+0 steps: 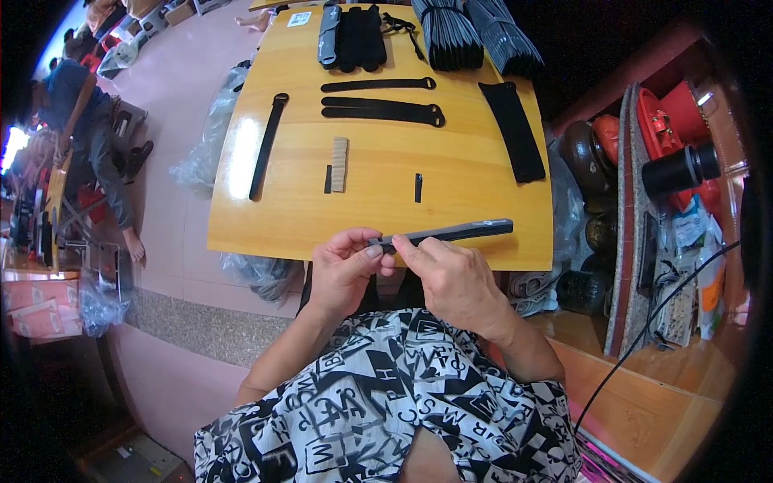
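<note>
Near the table's front edge, my two hands hold a slim bundle of black and grey hook-and-loop straps (pixel 475 231), which points to the right. My left hand (pixel 340 272) pinches its left end between thumb and fingers. My right hand (pixel 460 283) is closed around its middle, the index finger pressed near the left thumb. Beyond them lie loose black straps (pixel 378 110) with looped ends, and one more strap (pixel 268 149) at the left. A beige ridged strip (pixel 340 165) lies beside a small black piece (pixel 328 179); another small black piece (pixel 418 187) is to its right.
A wide black strip (pixel 513 133) lies along the table's right side. Strap stacks (pixel 451 36) and a black bundle (pixel 360 39) fill the far edge. Plastic bags (pixel 211 133) hang beside the yellow table (pixel 306 225). Another person (pixel 97 129) sits at the left; a cluttered shelf (pixel 624 241) stands right.
</note>
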`<control>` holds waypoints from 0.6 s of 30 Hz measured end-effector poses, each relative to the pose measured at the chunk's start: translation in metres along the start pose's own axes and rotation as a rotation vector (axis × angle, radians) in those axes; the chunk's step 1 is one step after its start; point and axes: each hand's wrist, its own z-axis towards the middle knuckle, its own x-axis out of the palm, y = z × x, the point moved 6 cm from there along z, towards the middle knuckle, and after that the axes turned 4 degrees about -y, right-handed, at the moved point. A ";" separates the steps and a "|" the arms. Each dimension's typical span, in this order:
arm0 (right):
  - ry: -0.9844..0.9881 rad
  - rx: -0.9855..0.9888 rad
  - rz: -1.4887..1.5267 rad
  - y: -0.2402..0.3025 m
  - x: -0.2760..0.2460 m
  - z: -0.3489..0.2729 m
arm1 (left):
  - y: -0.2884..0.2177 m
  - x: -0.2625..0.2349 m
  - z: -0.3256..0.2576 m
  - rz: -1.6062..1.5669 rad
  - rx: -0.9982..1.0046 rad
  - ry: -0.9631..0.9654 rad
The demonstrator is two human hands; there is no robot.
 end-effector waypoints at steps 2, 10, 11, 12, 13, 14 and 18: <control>-0.012 -0.019 0.000 -0.001 0.001 -0.001 | 0.000 -0.001 0.000 -0.020 -0.007 0.004; -0.022 -0.050 -0.001 -0.001 0.001 0.000 | 0.001 -0.002 0.001 -0.020 -0.012 -0.009; -0.017 -0.044 0.005 -0.001 0.001 0.000 | 0.000 -0.002 0.001 -0.021 -0.012 -0.008; -0.011 -0.038 0.011 -0.002 0.000 0.000 | 0.000 -0.001 0.001 -0.022 -0.012 -0.007; -0.012 -0.038 0.010 -0.002 0.000 -0.001 | 0.000 -0.001 0.001 -0.020 -0.011 -0.002; -0.023 -0.043 0.021 -0.003 0.000 -0.001 | 0.000 -0.001 0.001 -0.018 -0.009 0.002; -0.017 -0.040 0.039 -0.002 0.001 0.000 | 0.001 -0.003 0.001 -0.025 -0.010 0.006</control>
